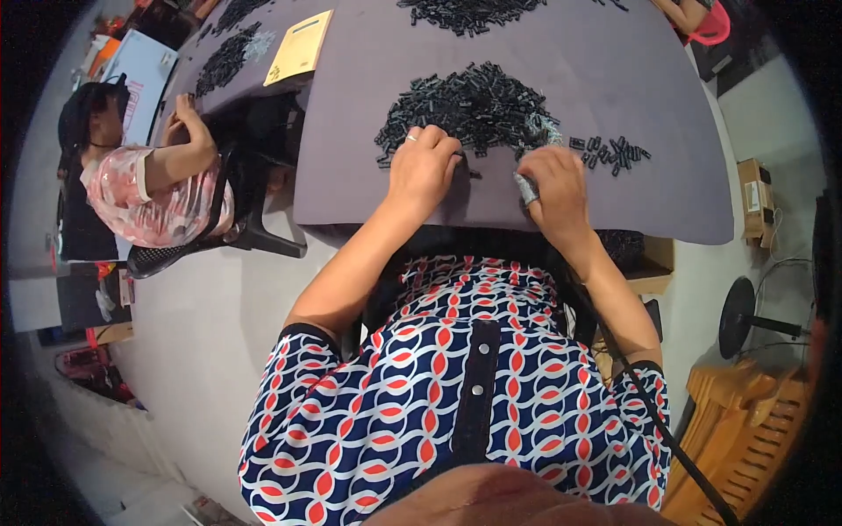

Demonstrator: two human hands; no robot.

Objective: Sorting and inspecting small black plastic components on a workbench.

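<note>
A large heap of small black plastic pieces [474, 105] lies on the grey cloth-covered table in front of me. My left hand [423, 171], with a ring on one finger, rests at the heap's near left edge. Its fingers are curled, and a small dark piece shows at the thumb and fingertip. Beside the heap's right end is a little pile of thin silvery bits [545, 130]. My right hand [559, 188] is closed just below that pile, grey wrapping round its thumb; whatever its fingertips hold is hidden. Several loose black pieces [617, 152] are scattered farther right.
Another heap of black pieces [474, 13] sits at the table's far side. A yellow booklet [299, 48] lies at the left. One person [153, 175] sits on a black chair at left, working at another heap. Orange plastic chairs [745, 438] and a black fan [738, 317] stand at right.
</note>
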